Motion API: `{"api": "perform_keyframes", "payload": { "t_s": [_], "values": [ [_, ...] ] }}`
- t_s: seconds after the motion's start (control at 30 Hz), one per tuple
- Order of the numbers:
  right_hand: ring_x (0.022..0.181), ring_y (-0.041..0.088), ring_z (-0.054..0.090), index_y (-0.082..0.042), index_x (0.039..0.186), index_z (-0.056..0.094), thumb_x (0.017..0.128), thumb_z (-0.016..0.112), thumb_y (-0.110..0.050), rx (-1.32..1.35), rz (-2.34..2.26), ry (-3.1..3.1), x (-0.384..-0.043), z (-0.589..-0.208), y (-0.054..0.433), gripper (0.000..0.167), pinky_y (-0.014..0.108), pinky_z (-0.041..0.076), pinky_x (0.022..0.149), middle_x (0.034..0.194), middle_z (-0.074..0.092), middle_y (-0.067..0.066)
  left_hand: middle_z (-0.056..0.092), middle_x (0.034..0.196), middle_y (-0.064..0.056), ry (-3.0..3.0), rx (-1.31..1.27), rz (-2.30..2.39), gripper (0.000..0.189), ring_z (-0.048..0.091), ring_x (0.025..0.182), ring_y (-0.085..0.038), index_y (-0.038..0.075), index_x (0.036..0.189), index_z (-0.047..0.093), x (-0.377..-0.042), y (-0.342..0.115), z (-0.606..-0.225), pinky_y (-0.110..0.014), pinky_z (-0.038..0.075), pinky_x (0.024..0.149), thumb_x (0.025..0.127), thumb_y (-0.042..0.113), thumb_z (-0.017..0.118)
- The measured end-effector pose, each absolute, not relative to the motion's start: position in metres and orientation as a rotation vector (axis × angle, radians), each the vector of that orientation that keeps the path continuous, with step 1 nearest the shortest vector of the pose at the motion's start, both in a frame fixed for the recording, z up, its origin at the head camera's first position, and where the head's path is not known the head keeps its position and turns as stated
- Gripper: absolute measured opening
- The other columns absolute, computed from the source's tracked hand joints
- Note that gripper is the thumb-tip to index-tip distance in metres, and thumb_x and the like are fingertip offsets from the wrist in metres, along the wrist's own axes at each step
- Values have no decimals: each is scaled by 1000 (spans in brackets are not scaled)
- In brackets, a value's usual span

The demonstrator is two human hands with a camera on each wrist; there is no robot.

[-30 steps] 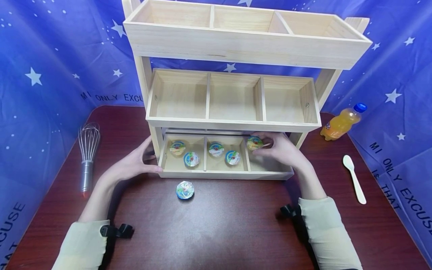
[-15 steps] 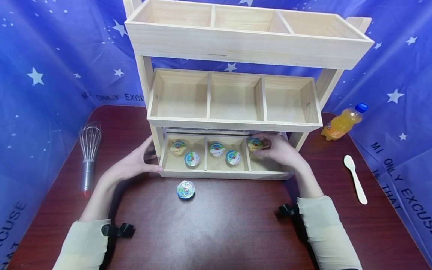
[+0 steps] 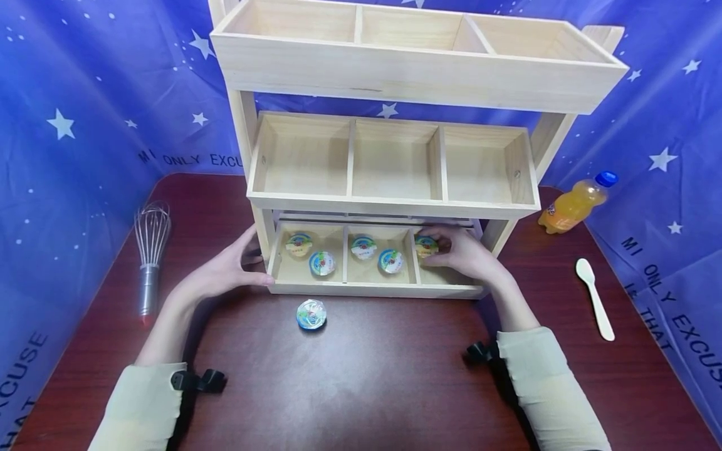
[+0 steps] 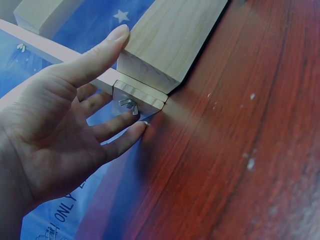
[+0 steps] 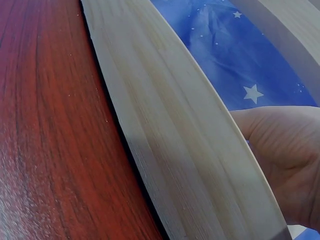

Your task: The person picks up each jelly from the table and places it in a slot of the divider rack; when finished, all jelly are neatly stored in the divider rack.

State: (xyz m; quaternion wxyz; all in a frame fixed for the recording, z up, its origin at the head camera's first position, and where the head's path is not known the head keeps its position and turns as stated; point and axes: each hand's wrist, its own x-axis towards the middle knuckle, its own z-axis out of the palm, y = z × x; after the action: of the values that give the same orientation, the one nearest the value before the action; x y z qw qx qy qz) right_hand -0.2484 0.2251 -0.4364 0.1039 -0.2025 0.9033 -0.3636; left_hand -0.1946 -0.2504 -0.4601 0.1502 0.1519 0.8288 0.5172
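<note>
In the head view my right hand (image 3: 468, 254) reaches into the right compartment of the wooden rack's bottom tray (image 3: 375, 290). Its thumb and fingers pinch a small foil-lidded jelly cup (image 3: 425, 246) beside the divider. That cup is hidden behind the tray front in the right wrist view, where part of the hand (image 5: 287, 162) shows. My left hand (image 4: 60, 120) is at the tray's left end, its thumb at the front corner and relaxed fingers by the side wing nut (image 4: 129, 105). The left compartment holds jelly cups (image 3: 299, 245) (image 3: 322, 264), the middle one others (image 3: 363, 247) (image 3: 390, 261).
One more jelly cup (image 3: 311, 314) stands on the table (image 3: 361, 376) before the tray. The middle tray (image 3: 395, 205) overhangs the right hand, below the top tray (image 3: 417, 72). A whisk (image 3: 148, 263) lies left; an orange drink bottle (image 3: 575, 205) and a white spoon (image 3: 595, 300) are right.
The jelly cup in my right hand has shifted slightly toward the front of its compartment, with the fingers still around it. My left hand stays at the tray's corner.
</note>
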Motion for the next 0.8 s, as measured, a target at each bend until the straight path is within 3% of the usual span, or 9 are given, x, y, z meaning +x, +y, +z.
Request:
{"api": "perform_keyframes", "payload": {
  "t_s": [0.3, 0.53, 0.8],
  "values": [
    [108, 27, 66, -7, 130, 68, 81, 86, -10, -596, -1069, 2668, -249, -438, 223, 53, 36, 55, 95, 118, 73, 15, 22, 171, -18, 2387, 421, 1480, 124, 37, 150, -45, 25, 167, -2, -194, -251, -458, -59, 32, 122, 82, 17, 87],
    [111, 27, 66, -8, 131, 68, 79, 89, -14, -563, -1062, 2665, -250, -437, 226, 57, 29, 54, 93, 120, 72, 15, 21, 171, -17, 2369, 451, 1502, 123, 38, 149, -45, 27, 167, -2, -194, -251, -460, -58, 36, 120, 82, 15, 87],
    [114, 32, 69, -7, 136, 65, 81, 88, -14, -565, -1110, 2628, -247, -432, 232, 59, 44, 57, 98, 124, 72, 18, 24, 170, -18, 2377, 453, 1496, 123, 37, 150, -43, 27, 167, -1, -195, -251, -460, -59, 32, 122, 82, 14, 87]
  ]
}}
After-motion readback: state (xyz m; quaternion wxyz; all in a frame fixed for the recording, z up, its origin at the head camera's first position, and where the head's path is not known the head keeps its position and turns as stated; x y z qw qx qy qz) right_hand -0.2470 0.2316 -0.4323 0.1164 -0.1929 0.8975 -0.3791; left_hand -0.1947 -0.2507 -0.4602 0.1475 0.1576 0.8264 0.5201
